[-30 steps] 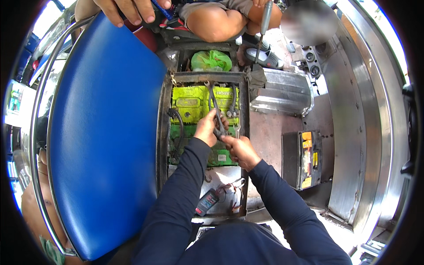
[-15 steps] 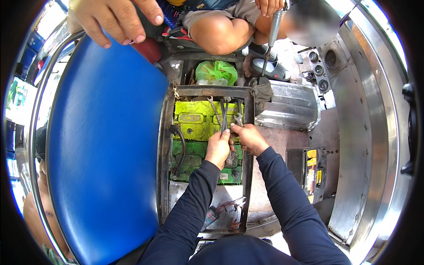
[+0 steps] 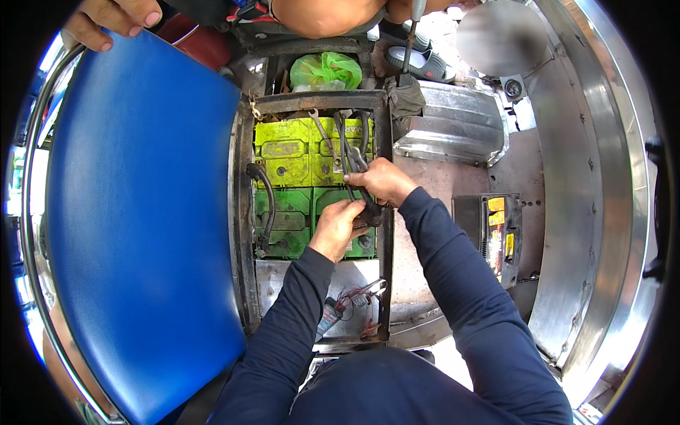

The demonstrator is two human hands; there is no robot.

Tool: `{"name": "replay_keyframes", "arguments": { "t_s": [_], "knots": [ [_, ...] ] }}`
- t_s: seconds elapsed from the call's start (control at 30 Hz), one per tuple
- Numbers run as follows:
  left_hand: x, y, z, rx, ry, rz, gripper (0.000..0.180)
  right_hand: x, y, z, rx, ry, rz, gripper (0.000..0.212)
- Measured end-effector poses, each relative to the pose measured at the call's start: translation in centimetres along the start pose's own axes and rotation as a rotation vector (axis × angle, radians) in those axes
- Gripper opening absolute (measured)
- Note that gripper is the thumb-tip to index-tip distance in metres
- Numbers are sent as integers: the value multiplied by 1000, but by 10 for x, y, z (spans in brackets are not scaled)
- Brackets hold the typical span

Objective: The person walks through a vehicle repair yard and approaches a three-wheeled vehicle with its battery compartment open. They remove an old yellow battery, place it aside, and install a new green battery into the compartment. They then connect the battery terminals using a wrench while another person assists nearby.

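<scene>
A yellow-topped battery (image 3: 283, 149) and a green battery (image 3: 289, 212) sit one behind the other inside a dark metal frame (image 3: 244, 205). Black cables (image 3: 343, 142) run down over their right side. My right hand (image 3: 382, 182) is closed around these cables, with a grey metal piece, seemingly a wrench end, showing at its fingers. Just below it, my left hand (image 3: 338, 230) pinches the black cable end over the green battery's right terminal; its fingertips are partly hidden. An open-end wrench (image 3: 326, 138) lies on the yellow battery. Another black cable (image 3: 269, 205) arches along the left side.
A blue padded seat (image 3: 142, 212) fills the left. On the right floor stands a black battery (image 3: 489, 230) by a metal cover (image 3: 450, 127). A meter with leads (image 3: 333, 312) lies nearer me. Beyond the frame are a green plastic bag (image 3: 326, 71) and another person's hand (image 3: 110, 21).
The view has shifted, so the batteries appear higher and further left. My hands have separated, the left drawn nearer me along the cables. The other person's hand has moved toward the upper left.
</scene>
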State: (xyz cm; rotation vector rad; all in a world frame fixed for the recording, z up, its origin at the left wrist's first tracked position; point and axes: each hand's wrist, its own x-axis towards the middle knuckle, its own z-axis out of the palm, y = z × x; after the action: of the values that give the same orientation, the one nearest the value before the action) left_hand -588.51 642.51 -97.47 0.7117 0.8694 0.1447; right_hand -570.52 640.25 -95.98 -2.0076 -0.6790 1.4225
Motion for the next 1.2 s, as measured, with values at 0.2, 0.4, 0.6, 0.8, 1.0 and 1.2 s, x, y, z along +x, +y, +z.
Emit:
{"name": "replay_keyframes", "arguments": {
  "t_s": [0.2,0.4,0.6,0.8,1.0,1.2],
  "knots": [
    [-5,-7,-29,300,64,39,29,-8,1,21,39,1,-29,53],
    [-7,-7,-22,283,52,43,29,-7,12,21,135,16,-62,50],
    [-2,-7,-25,309,71,73,27,15,34,22,35,12,-91,56],
    [-18,28,-6,637,30,200,37,-19,-5,-1,199,-114,-72,36],
    [22,33,-38,676,443,476,30,-13,-6,-12,134,-165,-177,35],
    [78,98,-23,281,243,225,48,5,-10,-11,383,-468,-257,32]
  ]
}}
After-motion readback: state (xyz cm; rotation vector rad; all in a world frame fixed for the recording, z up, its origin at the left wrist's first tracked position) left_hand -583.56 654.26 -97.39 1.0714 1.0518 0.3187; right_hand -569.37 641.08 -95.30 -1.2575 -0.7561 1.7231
